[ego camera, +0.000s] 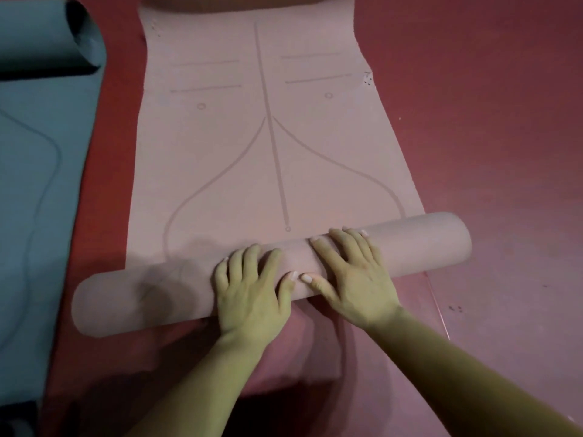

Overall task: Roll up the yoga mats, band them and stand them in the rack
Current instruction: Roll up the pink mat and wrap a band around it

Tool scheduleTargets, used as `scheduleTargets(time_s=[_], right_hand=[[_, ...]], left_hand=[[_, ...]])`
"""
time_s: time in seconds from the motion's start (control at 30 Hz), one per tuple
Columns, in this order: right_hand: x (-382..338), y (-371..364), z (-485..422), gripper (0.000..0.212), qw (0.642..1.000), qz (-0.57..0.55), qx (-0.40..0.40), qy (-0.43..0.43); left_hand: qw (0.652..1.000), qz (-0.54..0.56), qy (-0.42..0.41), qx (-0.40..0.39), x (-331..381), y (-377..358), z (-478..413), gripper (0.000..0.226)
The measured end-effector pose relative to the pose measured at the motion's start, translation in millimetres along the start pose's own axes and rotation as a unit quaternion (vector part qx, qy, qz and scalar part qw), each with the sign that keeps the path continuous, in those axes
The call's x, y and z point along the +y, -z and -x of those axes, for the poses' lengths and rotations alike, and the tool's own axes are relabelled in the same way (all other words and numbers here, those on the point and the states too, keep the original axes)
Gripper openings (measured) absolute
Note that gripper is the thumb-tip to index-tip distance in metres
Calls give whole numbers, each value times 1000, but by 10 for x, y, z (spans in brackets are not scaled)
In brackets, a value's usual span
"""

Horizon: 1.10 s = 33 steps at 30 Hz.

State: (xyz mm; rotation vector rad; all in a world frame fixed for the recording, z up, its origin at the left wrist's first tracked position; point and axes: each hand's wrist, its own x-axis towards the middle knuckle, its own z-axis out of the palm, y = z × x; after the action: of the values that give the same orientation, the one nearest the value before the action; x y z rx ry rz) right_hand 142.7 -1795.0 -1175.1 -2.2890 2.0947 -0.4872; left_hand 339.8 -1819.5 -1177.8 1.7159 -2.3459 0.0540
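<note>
No words, brand names or numbers can be read anywhere. The pink mat (pixel 220 159) carries only printed alignment marks: a long centre line (pixel 272 121) ending in a small ring, two curved lines sweeping out from it, paired short bars and two small circles (pixel 201 106). Tiny dotted marks (pixel 367 79) at its right edge are too small to read. The teal mat (pixel 28 200) shows one wavy line.

The pink mat (pixel 252 146) bears faint curved and straight guide lines; the blue-grey mat (pixel 38 152) lies on red floor (pixel 489 121).
</note>
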Motion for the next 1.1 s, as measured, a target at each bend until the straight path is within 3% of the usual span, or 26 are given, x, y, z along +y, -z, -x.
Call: scheduleTargets(time_s=[0.47,0.67,1.1], right_hand=[[52,49,-243,62,1000,-7,-21,-4],[197,54,-269,75,999,-10,-40,16],[151,49,-426,74,999,6,-32,-1]], left_hand=[[1000,21,12,12,-12,16,-122,44],[1000,13,12,4,-69,25,-345,43],[1000,18,13,-2,-81,17,-447,46]])
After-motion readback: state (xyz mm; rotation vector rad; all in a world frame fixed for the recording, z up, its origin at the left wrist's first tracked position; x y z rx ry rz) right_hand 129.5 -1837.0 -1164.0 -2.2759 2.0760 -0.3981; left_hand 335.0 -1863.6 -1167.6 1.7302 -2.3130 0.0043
